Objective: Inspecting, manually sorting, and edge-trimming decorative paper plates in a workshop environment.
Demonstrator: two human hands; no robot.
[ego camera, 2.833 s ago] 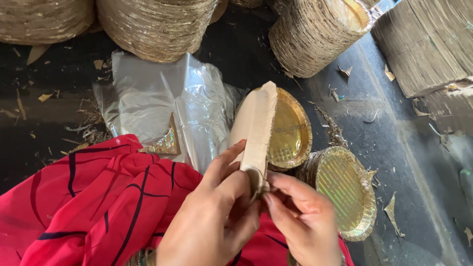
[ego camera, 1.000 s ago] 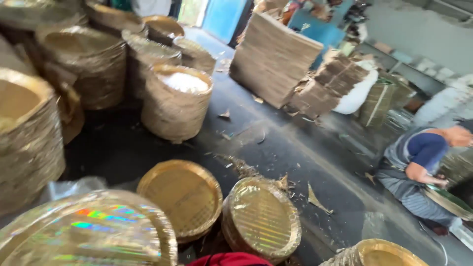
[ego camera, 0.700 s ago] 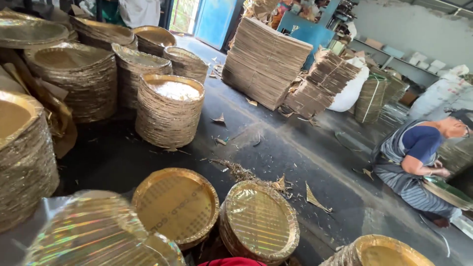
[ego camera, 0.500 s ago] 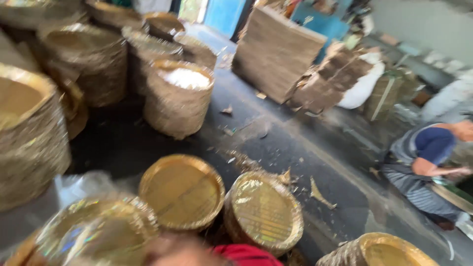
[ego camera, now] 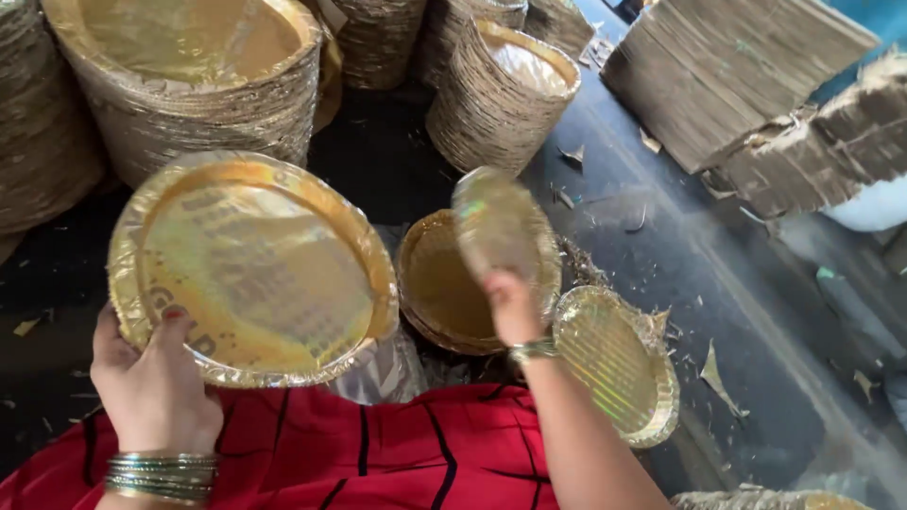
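Left hand [ego camera: 151, 382] at 8 o'clock grips the rim of a large gold foil plate [ego camera: 250, 269], thumb on its face, plate tilted toward camera. Right hand [ego camera: 510, 307] near centre pinches a smaller blurred foil plate [ego camera: 496, 222], raised over a small plate stack [ego camera: 444, 297] on the floor. Another small plate stack [ego camera: 614, 364] at 4 o'clock. Tall plate stacks [ego camera: 198, 85] at 11 o'clock. Red cloth [ego camera: 378, 453] at 6.

A large gold foil plate [ego camera: 253, 269] is held face up, tilted. A smaller, blurred gold plate [ego camera: 496, 227] is raised above a plate stack [ego camera: 439, 293].
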